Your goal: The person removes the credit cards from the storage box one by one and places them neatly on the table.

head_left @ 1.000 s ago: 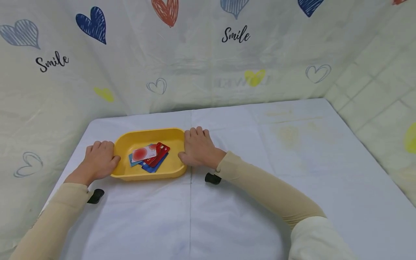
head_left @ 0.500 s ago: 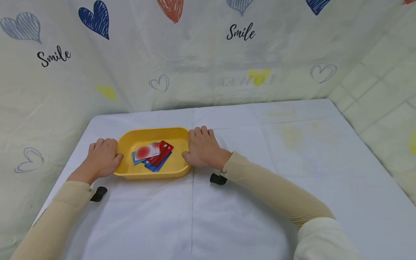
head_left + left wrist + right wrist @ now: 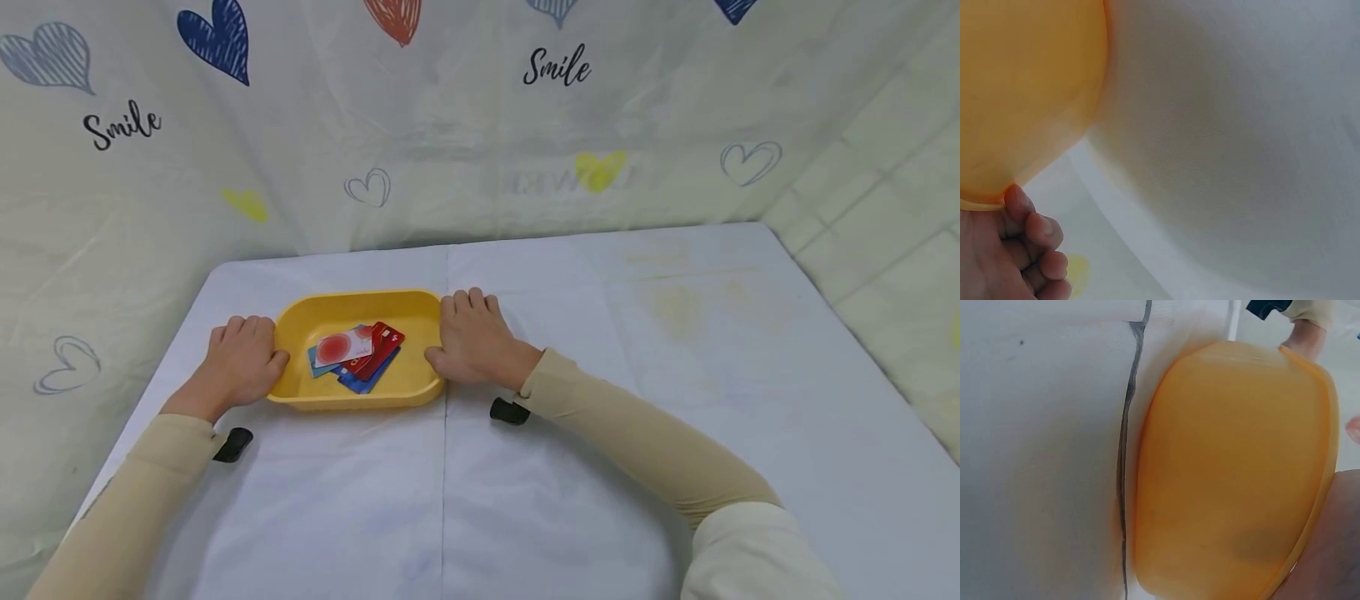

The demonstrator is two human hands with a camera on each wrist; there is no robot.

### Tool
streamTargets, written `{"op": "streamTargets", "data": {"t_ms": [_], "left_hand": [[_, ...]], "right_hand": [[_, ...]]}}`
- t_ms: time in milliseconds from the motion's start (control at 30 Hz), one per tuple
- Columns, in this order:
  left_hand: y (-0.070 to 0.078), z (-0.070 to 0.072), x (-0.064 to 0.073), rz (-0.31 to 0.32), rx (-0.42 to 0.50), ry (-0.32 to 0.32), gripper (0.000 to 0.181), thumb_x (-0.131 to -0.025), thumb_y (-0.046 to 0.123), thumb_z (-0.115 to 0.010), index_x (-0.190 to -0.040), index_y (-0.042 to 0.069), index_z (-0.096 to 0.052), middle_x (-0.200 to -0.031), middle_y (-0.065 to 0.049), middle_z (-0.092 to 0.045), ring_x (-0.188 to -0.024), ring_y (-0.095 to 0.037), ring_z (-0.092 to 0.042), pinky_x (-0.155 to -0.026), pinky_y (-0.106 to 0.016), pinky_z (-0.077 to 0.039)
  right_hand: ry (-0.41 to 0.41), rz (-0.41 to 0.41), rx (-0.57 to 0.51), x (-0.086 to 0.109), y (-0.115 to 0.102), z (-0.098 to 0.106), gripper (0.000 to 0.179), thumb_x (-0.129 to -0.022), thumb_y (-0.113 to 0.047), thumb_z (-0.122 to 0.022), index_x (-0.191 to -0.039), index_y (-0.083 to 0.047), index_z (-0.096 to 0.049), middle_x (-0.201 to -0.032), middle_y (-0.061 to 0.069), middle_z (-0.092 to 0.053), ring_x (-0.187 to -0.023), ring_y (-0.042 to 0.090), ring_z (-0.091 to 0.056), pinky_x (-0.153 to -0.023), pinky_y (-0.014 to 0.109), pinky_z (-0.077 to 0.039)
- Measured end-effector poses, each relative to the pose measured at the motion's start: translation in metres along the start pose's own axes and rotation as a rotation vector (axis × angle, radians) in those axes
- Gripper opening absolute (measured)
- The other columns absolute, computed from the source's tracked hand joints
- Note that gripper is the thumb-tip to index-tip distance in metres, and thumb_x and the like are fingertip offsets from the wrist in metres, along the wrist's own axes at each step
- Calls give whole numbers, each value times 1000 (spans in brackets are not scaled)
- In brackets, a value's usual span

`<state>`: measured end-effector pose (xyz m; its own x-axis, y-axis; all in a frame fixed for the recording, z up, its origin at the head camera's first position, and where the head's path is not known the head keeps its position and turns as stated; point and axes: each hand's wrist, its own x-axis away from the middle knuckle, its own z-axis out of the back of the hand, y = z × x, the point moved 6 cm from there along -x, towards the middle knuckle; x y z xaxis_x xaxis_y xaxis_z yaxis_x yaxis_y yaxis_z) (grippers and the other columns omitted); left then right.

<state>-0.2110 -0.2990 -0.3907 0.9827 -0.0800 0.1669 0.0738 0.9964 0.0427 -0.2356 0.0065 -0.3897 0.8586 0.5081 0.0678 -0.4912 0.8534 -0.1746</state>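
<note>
A yellow plastic tray (image 3: 416, 329) with rounded corners stands on the table toward the back left. My left hand (image 3: 243, 362) grips its left end, thumb over the rim, and my right hand (image 3: 476, 337) holds the right end the same way. Inside lies an overlapping pile: a white card with red circles (image 3: 337, 348), a red card (image 3: 386, 340), and blue cards (image 3: 363, 383) beneath. In the left wrist view, the left hand's curled fingers (image 3: 1044, 231) meet the rim from outside. The right wrist view looks at the tray's outer wall (image 3: 1229, 469).
A white cloth (image 3: 562, 500) with a crease beside the tray covers the table. Behind it hangs a pale curtain (image 3: 465, 108) printed with hearts and "Smile". Dark wrist mounts (image 3: 510, 411) stick out below both wrists. Faint yellowish stains (image 3: 678, 308) mark the cloth at the back right.
The tray has shifted slightly to the right toward the cloth's crease, with both hands still on its ends. The head view has tilted a little. The cards keep their arrangement.
</note>
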Motion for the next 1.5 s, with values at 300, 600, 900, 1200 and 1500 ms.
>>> {"op": "streamTargets", "data": {"t_ms": [300,600,900,1200,1500], "left_hand": [[1,0,0,7,-5,1,30,-100,21,-44,-111,-7,-45,-96,-18,-46,-103,-41,-38,-92,-56,-32],[6,1,1,12,7,23,29,-100,20,-45,-111,-7,-45,-97,-19,-46,-104,-41,-37,-93,-55,-32],[6,0,2,23,21,19,30,-100,20,-45,-113,-7,-45,-100,-19,-46,-105,-41,-36,-95,-57,-31],[7,2,4,24,17,16,31,-101,20,-45,-114,-7,-45,-99,-19,-46,-105,-41,-37,-96,-57,-31],[8,-1,3,17,18,7,28,-100,20,-46,-111,-6,-46,-97,-18,-46,-103,-40,-37,-94,-55,-32]], "right_hand": [[20,7,-29,1,1,0,45,-97,-43,-49,-118,-3,-46,-101,10,-44,-101,27,-39,-90,42,-33],[16,9,-17,1,3,-2,47,-98,-45,-48,-119,-3,-45,-101,10,-44,-103,27,-38,-91,42,-33],[37,24,-12,2,3,-2,43,-97,-42,-48,-115,-3,-45,-98,10,-43,-99,27,-39,-86,40,-32],[33,29,-26,5,2,1,45,-97,-43,-47,-117,-2,-45,-99,9,-43,-100,27,-39,-87,41,-32],[-2,2,-24,2,4,1,46,-98,-44,-48,-117,-2,-46,-100,10,-45,-101,28,-39,-89,42,-32]]}}
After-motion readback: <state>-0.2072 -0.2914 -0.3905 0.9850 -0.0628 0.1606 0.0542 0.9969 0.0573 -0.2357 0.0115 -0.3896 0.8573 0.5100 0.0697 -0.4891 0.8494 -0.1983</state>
